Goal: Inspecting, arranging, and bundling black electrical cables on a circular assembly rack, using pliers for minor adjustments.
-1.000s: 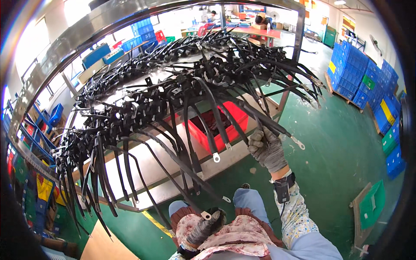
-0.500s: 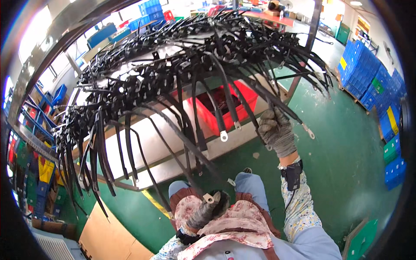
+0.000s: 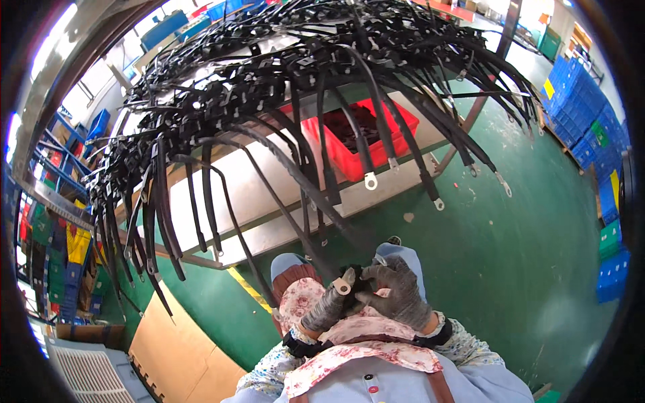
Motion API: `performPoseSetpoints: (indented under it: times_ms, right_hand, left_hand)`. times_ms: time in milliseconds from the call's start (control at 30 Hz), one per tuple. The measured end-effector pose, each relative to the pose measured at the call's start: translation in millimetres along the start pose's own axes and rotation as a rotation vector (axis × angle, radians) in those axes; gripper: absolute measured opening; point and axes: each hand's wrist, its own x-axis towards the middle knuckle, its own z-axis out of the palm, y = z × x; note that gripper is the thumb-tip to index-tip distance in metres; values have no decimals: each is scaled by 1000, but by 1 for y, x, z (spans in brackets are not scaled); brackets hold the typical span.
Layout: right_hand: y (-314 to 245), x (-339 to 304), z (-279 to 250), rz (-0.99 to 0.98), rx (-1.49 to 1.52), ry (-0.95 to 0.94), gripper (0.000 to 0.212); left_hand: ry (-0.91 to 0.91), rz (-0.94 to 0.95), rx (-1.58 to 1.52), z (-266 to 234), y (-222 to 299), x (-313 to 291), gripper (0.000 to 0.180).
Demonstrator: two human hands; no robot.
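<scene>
In front of my lap, my left hand (image 3: 324, 311), in a grey glove, is closed around the end of a black cable. The cable's metal ring terminal (image 3: 342, 286) sticks out beside my fingers. My right hand (image 3: 398, 290), gloved too, meets it from the right with thumb and fingers curled together; what they pinch is too dark to make out. Above and ahead, a thick heap of black cables (image 3: 275, 87) lies on a rack. Many cable ends hang over its near edge, some tipped with ring terminals such as this pale lug (image 3: 370, 181).
A red bin (image 3: 406, 134) with dark pieces inside sits on the rack's lower shelf (image 3: 252, 232). Blue crates (image 3: 578, 107) are stacked at the right. Flat cardboard (image 3: 178, 342) and a whitish slatted plastic item (image 3: 91, 369) lie at lower left. A metal post (image 3: 507, 33) rises behind.
My right hand has come away from the hanging cables at the right and down to my left hand. My left hand still holds the cable end. The view has tilted downward.
</scene>
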Motion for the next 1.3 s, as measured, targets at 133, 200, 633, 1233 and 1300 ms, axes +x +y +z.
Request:
performPoseSetpoints:
  times_ms: [133, 200, 633, 1233, 1300]
  right_hand:
    - [10, 5, 8, -105, -29, 76, 27]
    - [16, 0, 8, -1, 43, 0, 23]
    - [19, 13, -140, 482, 700, 743, 21]
    - [35, 32, -181, 2, -441, 978, 20]
    - [12, 31, -186, 134, -345, 517, 20]
  left_hand:
    - [-219, -75, -17, -23, -18, 20, 56]
    - [-106, 7, 147, -11, -12, 6, 55]
    - [-71, 10, 276, -11, -4, 8, 33]
    - [-60, -24, 251, -6, -5, 4, 31]
    - [-33, 3, 195, -4, -2, 0, 29]
